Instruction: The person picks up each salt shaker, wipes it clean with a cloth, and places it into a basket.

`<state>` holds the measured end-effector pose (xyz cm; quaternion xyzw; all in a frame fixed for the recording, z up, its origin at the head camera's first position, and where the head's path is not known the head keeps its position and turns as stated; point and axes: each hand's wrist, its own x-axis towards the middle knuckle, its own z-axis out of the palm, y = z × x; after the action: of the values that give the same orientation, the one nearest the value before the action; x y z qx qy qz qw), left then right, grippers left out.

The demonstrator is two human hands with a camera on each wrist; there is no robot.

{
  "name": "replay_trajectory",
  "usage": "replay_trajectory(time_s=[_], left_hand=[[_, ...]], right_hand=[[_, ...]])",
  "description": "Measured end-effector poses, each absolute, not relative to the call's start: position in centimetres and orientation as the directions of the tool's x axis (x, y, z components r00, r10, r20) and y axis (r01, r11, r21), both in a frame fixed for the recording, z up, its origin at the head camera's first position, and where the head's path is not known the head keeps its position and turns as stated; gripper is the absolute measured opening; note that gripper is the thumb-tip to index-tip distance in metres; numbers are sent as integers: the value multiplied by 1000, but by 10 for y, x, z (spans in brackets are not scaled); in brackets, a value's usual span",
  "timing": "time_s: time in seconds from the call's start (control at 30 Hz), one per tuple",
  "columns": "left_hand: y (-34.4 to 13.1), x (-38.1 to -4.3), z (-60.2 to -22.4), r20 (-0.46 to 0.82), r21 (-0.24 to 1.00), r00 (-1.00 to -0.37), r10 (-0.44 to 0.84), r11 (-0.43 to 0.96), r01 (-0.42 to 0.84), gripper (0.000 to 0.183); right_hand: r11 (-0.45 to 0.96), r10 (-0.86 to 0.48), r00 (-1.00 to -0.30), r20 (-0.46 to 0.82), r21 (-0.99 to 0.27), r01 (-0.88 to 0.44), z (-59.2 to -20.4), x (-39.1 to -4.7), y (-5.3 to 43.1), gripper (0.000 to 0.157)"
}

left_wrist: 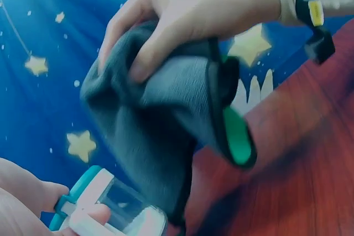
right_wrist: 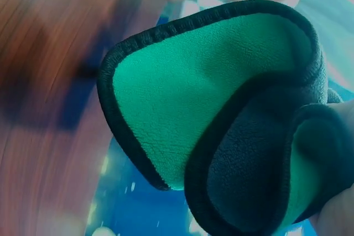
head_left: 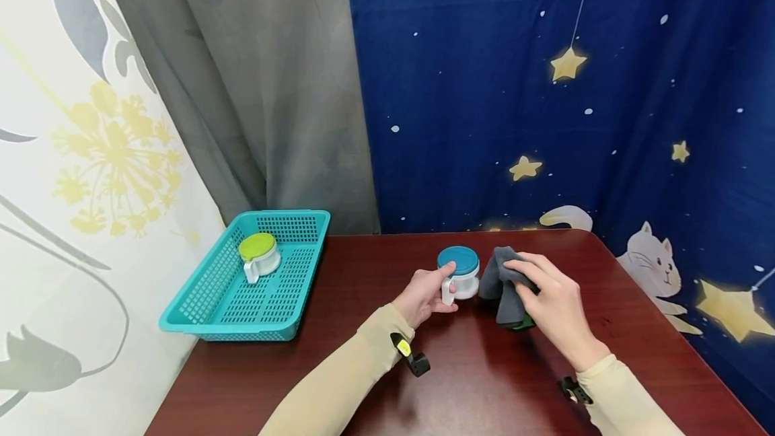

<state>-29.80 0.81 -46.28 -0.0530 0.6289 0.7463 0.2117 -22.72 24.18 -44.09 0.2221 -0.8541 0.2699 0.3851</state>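
My left hand (head_left: 426,296) grips a clear seasoning jar (head_left: 465,286) with a blue lid and a white handle, its thumb against the lid. Beside the jar, my right hand (head_left: 554,298) pinches a folded cloth (head_left: 504,281), grey on one face and green on the other with a dark stitched edge. In the left wrist view the cloth (left_wrist: 160,114) hangs from the fingers close by the jar (left_wrist: 130,205). The right wrist view shows the cloth's green face (right_wrist: 182,87) near the camera, with the left hand blurred behind it.
A turquoise plastic basket (head_left: 242,332) stands at the table's left side. Inside it sits a similar jar (head_left: 266,262) with a lime green lid. The dark red wooden table (head_left: 375,258) ends at curtains along the back; its right edge slopes past a starry blue curtain (head_left: 460,86).
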Motion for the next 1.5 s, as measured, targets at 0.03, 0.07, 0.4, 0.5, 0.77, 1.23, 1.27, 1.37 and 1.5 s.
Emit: replay_trajectory(time_s=[0.03,0.07,0.4,0.5,0.77,1.23,1.27,1.37,1.5], left_hand=[[8,-295,-460,-340,920,-908,244,-113,-375,48],[8,-292,-456,-337,922,-911,239,-113,-371,48],[9,-268,-432,-309,941,-921,238,-65,-333,42],[3,-266,-427,-296,943,-925,239,-80,-322,42],[-14,-263,-412,-269,945,-915,302,-101,-311,46],[-32,-263,-399,-274,947,-914,299,-80,-310,48],[-32,-263,-398,-277,947,-913,299,-75,-312,48],[-34,-262,-396,-283,946,-911,301,-69,-316,47],[-35,-261,-395,-282,947,-911,302,-65,-315,47]], right_hand=[[743,-194,-590,784,-275,-610,-441,-228,235,45],[730,-219,-575,788,-258,-633,-442,-229,229,46],[657,-291,-458,840,-172,-734,-444,-231,189,48],[647,-299,-431,851,-151,-748,-445,-229,185,45],[631,-302,-308,902,-53,-774,-460,-226,180,21],[553,-429,-260,865,24,-833,-481,-233,178,39],[549,-425,-254,869,25,-835,-481,-233,178,36],[548,-407,-244,880,21,-836,-479,-232,175,27],[551,-354,-219,909,14,-834,-467,-233,171,21]])
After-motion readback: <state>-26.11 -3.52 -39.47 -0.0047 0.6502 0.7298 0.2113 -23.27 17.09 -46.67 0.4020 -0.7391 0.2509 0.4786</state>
